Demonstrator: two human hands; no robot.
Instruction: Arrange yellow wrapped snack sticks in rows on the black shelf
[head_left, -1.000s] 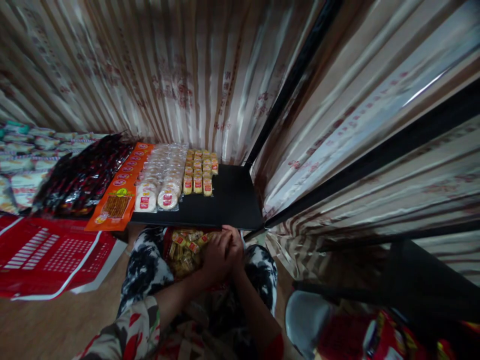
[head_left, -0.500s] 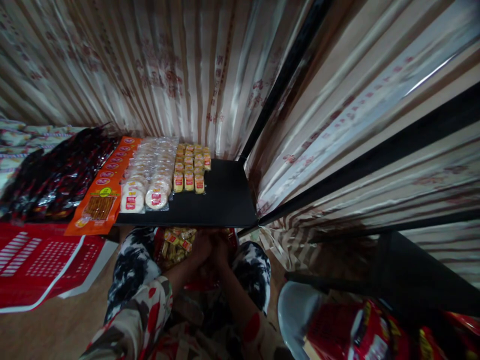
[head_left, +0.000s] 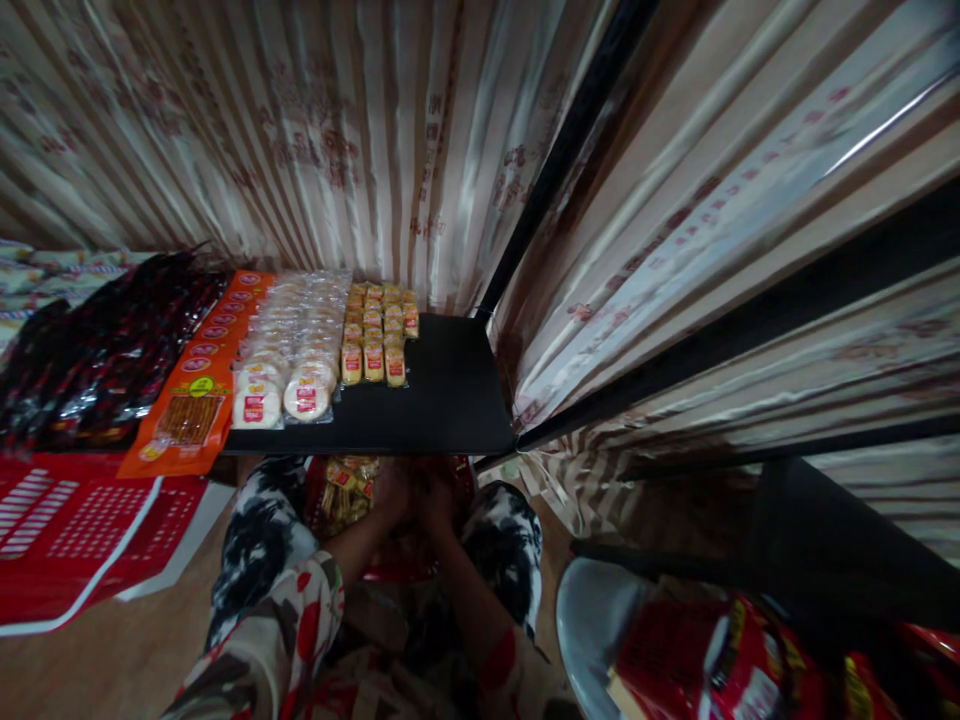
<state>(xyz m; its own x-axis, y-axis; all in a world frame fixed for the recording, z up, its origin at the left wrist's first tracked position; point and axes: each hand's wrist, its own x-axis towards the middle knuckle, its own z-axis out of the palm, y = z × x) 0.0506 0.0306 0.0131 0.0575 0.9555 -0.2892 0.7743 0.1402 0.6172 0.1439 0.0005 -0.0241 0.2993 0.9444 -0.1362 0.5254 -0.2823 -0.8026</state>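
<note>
Yellow packets (head_left: 343, 492) near your left hand (head_left: 393, 489) and right hand (head_left: 437, 498) seem light, fragile; pinch wrapper edges. Fingers together? I cannot tell.

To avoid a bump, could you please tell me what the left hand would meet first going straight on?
Probably the right hand, close beside the left hand; shade hides whether they touch. Depth to the black shelf beyond is unclear.

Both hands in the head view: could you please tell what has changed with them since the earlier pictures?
The left hand and right hand have gone lower, into shadow below the black shelf's front edge; whether they hold anything is hidden. The rows of yellow packets and white round packs stayed as they were.
</note>
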